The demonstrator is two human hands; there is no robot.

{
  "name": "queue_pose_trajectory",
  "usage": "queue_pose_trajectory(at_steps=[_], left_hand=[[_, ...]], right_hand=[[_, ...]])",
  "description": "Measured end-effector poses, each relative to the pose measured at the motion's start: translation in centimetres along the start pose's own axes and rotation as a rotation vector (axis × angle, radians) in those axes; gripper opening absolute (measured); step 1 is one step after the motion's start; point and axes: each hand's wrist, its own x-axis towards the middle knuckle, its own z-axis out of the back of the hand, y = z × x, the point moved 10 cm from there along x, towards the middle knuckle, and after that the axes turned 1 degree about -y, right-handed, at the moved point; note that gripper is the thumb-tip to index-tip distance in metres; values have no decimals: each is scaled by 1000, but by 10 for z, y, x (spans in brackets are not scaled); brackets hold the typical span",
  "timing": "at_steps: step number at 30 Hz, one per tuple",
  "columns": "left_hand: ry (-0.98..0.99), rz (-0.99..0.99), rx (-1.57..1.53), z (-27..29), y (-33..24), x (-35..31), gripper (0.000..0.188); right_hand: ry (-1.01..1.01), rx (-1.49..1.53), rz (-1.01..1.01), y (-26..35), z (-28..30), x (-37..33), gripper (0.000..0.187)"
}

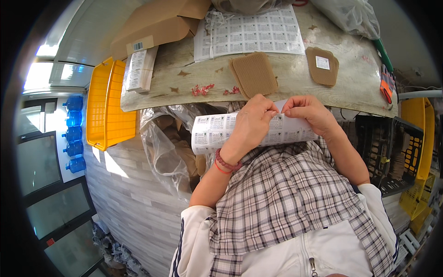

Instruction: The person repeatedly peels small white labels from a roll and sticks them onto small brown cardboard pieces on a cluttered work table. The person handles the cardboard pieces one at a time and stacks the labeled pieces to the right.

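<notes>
A curved sheet of printed white labels [210,131] lies over my lap, just below the table's near edge. My left hand [251,122] rests across it, thumb and fingers pinched at its upper edge. Close beside, my right hand [310,113] pinches a part of the same sheet whose blank white side shows; whether a loose label is between the fingertips I cannot make out. Right above my hands, a stack of brown ribbed cardboard pieces [254,76] sits at the table edge. Farther right lies another brown stack [321,67] with a white label on top.
More label sheets [254,32] lie at the back of the table [184,92]. A cardboard box [157,23] and a bundle of paper strips [140,69] are at its left. Yellow crates [110,106], a plastic bag [161,152] and a black crate [383,152] stand around. An orange-grey glove [386,85] hangs at right.
</notes>
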Motion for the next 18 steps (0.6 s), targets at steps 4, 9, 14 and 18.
queue_pose_trajectory(at_steps=[4, 9, 14, 18], left_hand=[[20, -41, -43, 0, 1, 1, 10], [39, -48, -48, 1, -4, 1, 10], [-37, -28, -12, 0, 3, 2, 10], [-101, 4, -10, 3, 9, 2, 11]], right_hand=[[41, 72, 5, -3, -2, 2, 8], [45, 26, 72, 3, -5, 1, 13], [-158, -196, 307, 22, 4, -8, 16], [-468, -918, 968, 67, -21, -52, 21]])
